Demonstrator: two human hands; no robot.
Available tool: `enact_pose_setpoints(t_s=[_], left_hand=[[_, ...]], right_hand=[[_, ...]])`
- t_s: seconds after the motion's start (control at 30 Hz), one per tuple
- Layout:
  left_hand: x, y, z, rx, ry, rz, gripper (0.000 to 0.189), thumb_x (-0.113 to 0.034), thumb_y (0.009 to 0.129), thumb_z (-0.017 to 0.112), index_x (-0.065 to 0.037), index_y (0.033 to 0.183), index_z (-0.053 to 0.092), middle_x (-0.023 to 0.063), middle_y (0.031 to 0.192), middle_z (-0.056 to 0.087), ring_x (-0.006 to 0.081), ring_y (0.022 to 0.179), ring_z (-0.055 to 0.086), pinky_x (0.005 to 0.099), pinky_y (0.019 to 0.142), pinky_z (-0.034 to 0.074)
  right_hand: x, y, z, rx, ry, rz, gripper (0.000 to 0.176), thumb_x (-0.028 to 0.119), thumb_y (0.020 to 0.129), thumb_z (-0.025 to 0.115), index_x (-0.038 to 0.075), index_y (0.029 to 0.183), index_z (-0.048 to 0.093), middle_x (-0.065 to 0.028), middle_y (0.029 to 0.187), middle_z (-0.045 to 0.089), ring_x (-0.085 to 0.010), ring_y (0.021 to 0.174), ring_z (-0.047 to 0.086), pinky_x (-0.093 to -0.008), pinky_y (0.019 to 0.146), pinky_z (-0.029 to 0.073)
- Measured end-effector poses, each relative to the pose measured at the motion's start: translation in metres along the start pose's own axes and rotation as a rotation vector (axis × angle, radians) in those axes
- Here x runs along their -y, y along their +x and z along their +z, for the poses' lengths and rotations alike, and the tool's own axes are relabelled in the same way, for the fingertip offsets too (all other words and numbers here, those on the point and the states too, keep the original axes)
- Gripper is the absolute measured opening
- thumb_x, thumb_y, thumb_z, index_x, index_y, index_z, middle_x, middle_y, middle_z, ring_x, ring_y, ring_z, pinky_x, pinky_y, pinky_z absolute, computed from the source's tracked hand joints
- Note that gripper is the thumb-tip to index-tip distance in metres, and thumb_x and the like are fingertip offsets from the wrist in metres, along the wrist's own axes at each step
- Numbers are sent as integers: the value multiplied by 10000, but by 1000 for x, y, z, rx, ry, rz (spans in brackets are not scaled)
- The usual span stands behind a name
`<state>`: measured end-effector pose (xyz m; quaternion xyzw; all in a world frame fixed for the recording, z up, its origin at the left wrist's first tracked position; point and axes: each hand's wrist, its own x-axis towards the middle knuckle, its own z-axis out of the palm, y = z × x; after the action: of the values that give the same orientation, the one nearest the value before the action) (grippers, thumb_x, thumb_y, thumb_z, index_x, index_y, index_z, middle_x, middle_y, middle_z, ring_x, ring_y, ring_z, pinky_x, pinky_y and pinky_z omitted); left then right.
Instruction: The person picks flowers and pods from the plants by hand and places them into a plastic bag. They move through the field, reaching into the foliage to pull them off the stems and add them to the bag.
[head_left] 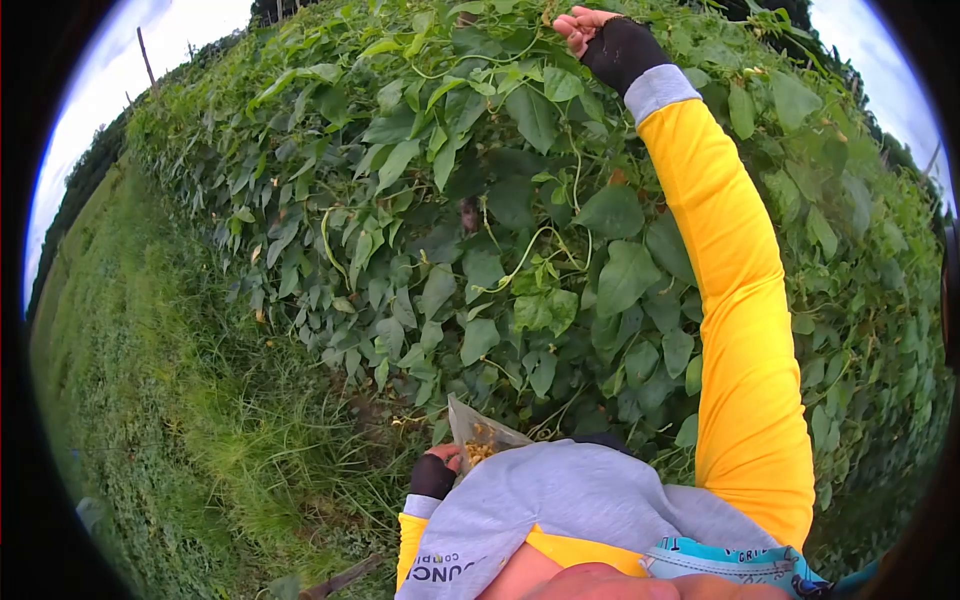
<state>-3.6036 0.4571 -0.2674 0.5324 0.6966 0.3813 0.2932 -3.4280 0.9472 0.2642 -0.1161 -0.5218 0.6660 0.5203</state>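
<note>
My right hand, in a dark fingerless glove, reaches up to the top of the leafy vines. Its bare fingers are curled together beside a small brownish-yellow bit of plant; what lies within them, if anything, is too small to make out. Low down by my waist, my left hand wears the same kind of glove. Its fingers are closed on the edge of a clear plastic bag. Dry yellow-brown plant bits show inside, and my grey shirt hides the bag's lower part.
Long thin green pods hang among the leaves of the dense vine wall before me. Tall grass grows along the left side. A wooden post rises at the far upper left. A stick lies near the bottom.
</note>
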Motion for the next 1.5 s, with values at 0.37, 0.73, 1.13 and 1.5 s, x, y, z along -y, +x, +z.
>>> enact_pose_setpoints(t_s=[0.37,0.73,1.13,1.5], left_hand=[[16,-26,-14,-52,-7,29,249,-156,798,688,-54,1025,702,168,1093,681,333,1026,639,409,885,510],[12,-44,-34,-146,-44,-126,290,-157,818,665,-47,1086,682,170,1108,674,330,1059,627,403,910,498],[-14,-64,-11,-480,-36,-162,326,-145,810,682,-56,1124,673,206,1173,641,350,1104,606,425,952,476],[-64,-121,46,-767,41,-459,338,-195,842,634,-72,1156,664,170,1158,646,328,1096,595,410,948,470]], right_hand=[[-26,13,14,158,64,207,128,165,951,596,62,875,585,-88,717,627,-161,565,553,-258,486,446],[-21,-99,101,527,122,203,193,203,950,611,18,1004,609,-72,862,637,-123,699,596,-219,534,449],[-425,-427,28,1532,-691,463,276,192,814,691,12,1010,619,-93,803,660,-205,724,652,-347,682,527],[-408,-467,15,1496,-913,-787,520,271,828,654,101,1302,520,-207,1029,678,-340,934,679,-426,831,539]])
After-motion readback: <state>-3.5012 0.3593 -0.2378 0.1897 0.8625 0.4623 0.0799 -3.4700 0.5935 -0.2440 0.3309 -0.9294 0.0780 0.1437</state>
